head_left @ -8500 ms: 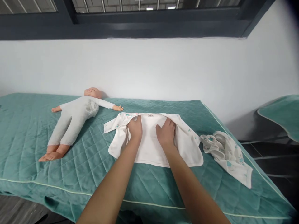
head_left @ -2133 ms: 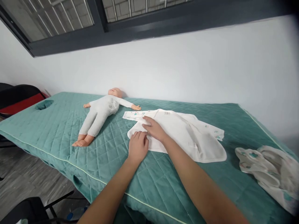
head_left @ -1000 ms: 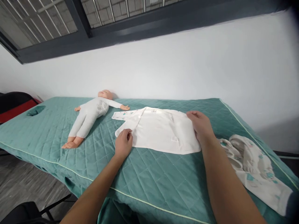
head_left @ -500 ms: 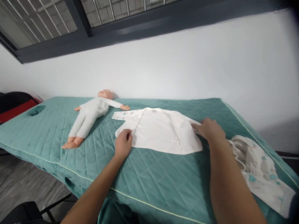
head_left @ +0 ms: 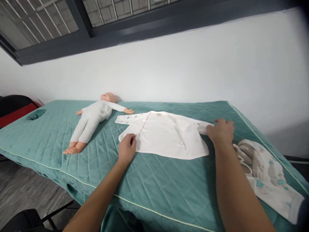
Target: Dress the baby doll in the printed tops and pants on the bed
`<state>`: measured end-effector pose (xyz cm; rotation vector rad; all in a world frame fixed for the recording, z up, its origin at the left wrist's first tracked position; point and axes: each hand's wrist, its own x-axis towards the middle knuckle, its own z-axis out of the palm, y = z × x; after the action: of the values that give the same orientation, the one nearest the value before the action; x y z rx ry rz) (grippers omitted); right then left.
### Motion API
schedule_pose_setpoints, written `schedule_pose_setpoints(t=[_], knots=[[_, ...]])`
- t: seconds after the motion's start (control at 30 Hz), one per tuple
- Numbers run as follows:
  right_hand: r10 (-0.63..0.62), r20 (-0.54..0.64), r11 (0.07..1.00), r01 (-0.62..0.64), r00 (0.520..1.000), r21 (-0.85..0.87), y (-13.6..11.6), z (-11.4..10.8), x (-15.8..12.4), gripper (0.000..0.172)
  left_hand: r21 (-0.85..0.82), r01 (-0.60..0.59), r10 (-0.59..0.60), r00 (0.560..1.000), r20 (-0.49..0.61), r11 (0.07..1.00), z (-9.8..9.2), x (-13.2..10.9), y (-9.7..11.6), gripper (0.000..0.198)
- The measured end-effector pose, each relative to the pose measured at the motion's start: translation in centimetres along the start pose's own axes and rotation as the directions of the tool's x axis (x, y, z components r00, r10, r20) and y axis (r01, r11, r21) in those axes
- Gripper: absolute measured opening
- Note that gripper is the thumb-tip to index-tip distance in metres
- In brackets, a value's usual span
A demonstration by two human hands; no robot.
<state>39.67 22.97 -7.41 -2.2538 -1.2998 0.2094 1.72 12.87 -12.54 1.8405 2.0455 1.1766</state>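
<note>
A white baby shirt [head_left: 166, 135] lies spread on the green quilted cover, its inside facing up and both patterned sleeves stretched sideways. My left hand [head_left: 127, 149] is closed at the shirt's left front flap, thumb and finger curled together on the cloth. At the other side, my right hand [head_left: 220, 132] grips the end of the right sleeve [head_left: 202, 126]; its far fingers are partly hidden. Left of the shirt a baby doll [head_left: 93, 117] in a white body suit lies on its back, one arm reaching close to the left sleeve.
Crumpled patterned baby clothes [head_left: 267, 170] lie by my right forearm. The green bed cover [head_left: 169, 190] has a face hole [head_left: 36, 114] at its left end. A white wall [head_left: 193, 67] and a dark window frame [head_left: 145, 30] rise behind. A black chair part [head_left: 24, 220] stands lower left.
My right hand has moved outward to the right, and the right sleeve now lies drawn out straight from the shirt. My left hand stays in place.
</note>
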Motion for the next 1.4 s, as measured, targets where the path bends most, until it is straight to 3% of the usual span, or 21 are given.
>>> schedule_pose_setpoints(t=[0.1, 0.23, 0.37, 0.43, 0.5, 0.57, 0.67, 0.77, 0.97, 1.4], knots=[[-0.144, -0.14, 0.986, 0.153, 0.98, 0.063, -0.5, 0.4, -0.2, 0.045, 0.01, -0.005, 0.005, 1.0, -0.001, 1.0, 0.1, 0.1, 0.0, 0.02], [-0.462, -0.169, 0.858, 0.487, 0.871, 0.163, -3.6, 0.9, -2.6, 0.037, 0.037, -0.045, 0.046, 0.999, -0.012, 0.998, 0.1, 0.1, 0.0, 0.021], [-0.726, -0.005, 0.648, 0.687, 0.687, 0.33, -7.5, 3.0, -8.7, 0.039, 0.089, -0.088, 0.089, 0.996, -0.001, 0.992, 0.0, 0.0, 0.3, 0.021], [-0.801, 0.116, 0.591, 0.743, 0.588, 0.316, -8.6, 4.5, -11.9, 0.047, 0.114, -0.102, 0.103, 0.995, -0.003, 0.988, 0.0, 0.0, 0.4, 0.022], [-0.789, 0.241, 0.611, 0.762, 0.565, 0.213, -8.9, 6.0, -14.2, 0.056, 0.122, -0.117, 0.12, 0.993, -0.013, 0.986, 0.0, -0.1, 0.6, 0.022], [-0.752, 0.303, 0.638, 0.762, 0.586, 0.108, -8.8, 7.1, -14.8, 0.061, 0.114, -0.129, 0.132, 0.991, -0.022, 0.985, 0.0, -0.1, 0.6, 0.022], [-0.674, 0.303, 0.704, 0.71, 0.674, -0.014, -8.8, 8.1, -13.3, 0.068, 0.084, -0.142, 0.145, 0.989, -0.028, 0.986, 0.0, -0.2, 0.6, 0.022], [-0.607, 0.265, 0.764, 0.642, 0.749, -0.065, -9.1, 8.8, -11.1, 0.073, 0.04, -0.145, 0.146, 0.989, -0.024, 0.989, -0.1, -0.1, 0.5, 0.022], [-0.541, 0.117, 0.835, 0.548, 0.833, -0.045, -10.0, 9.5, -9.8, 0.073, -0.04, -0.116, 0.116, 0.993, 0.005, 0.992, -0.1, 0.1, 0.3, 0.022], [-0.548, 0.063, 0.827, 0.552, 0.834, -0.109, -10.1, 9.0, -10.1, 0.067, -0.149, -0.023, 0.028, 0.999, 0.033, 0.989, -0.4, 0.5, 0.2, 0.023]])
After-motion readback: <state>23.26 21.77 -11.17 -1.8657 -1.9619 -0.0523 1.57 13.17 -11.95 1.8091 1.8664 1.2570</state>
